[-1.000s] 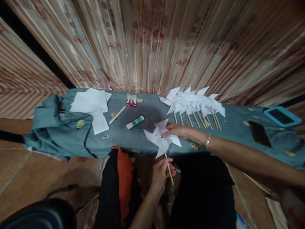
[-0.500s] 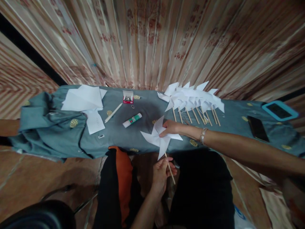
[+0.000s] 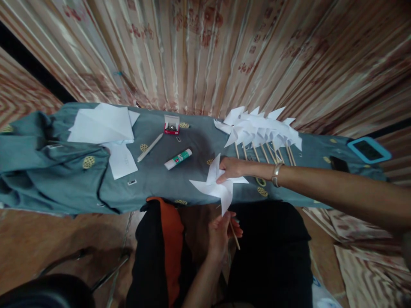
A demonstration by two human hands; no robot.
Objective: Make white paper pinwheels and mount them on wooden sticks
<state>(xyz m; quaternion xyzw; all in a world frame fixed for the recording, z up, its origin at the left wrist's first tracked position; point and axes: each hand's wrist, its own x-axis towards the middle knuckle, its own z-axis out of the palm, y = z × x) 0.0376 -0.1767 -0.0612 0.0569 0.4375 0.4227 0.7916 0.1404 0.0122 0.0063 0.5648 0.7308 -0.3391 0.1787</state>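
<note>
A white paper pinwheel (image 3: 216, 185) sits at the near edge of the table, over the grey-green cloth (image 3: 160, 173). My right hand (image 3: 231, 168) pinches the pinwheel at its centre. Its thin wooden stick (image 3: 235, 235) runs down below the table edge, and my left hand (image 3: 221, 233) is closed around that stick over my lap. A silver bracelet (image 3: 276, 173) circles my right wrist.
A row of several finished pinwheels (image 3: 261, 130) on sticks lies at the back right. A glue stick (image 3: 178, 159), a pen (image 3: 150, 147), a small red box (image 3: 171, 125) and white paper sheets (image 3: 102, 126) lie to the left. A dark phone (image 3: 337, 164) and a blue-cased device (image 3: 369, 149) lie far right.
The view has drifted a little. My right hand has slid from the pinwheel's right blade onto its centre, and the paper has tilted. My left hand stays on the stick.
</note>
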